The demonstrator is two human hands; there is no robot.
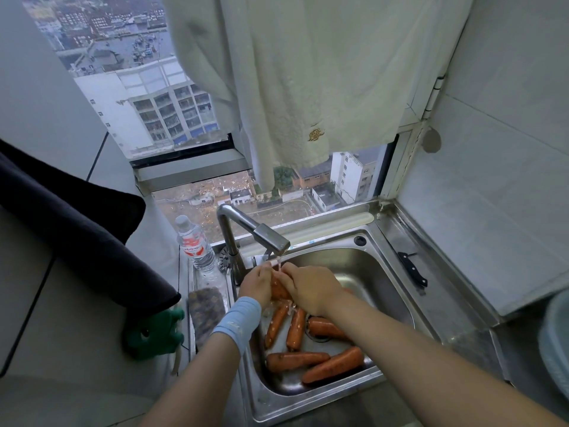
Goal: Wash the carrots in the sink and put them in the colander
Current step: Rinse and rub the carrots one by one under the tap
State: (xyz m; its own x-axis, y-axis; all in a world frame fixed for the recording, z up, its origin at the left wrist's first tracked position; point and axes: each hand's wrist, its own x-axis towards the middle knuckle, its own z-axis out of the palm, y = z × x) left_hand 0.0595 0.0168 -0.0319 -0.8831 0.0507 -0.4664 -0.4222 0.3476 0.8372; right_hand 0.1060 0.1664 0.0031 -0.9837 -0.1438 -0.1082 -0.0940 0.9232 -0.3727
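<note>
Under the running tap [271,238], my left hand [257,283] and my right hand [311,288] together hold one orange carrot [278,290]. Both hands curl round it above the steel sink [385,272], and water streams down from it. Several more carrots [332,365] lie in the sink bottom below my wrists. A blue wristband sits on my left wrist. At the far right edge a pale blue rim [554,343] shows; I cannot tell whether it is the colander.
A black-handled knife [412,269] lies on the sink's right ledge. A water bottle [195,245] and a dark sponge [206,309] stand left of the sink, with a green frog-shaped thing [154,334] beside them. A white towel [308,87] hangs over the window.
</note>
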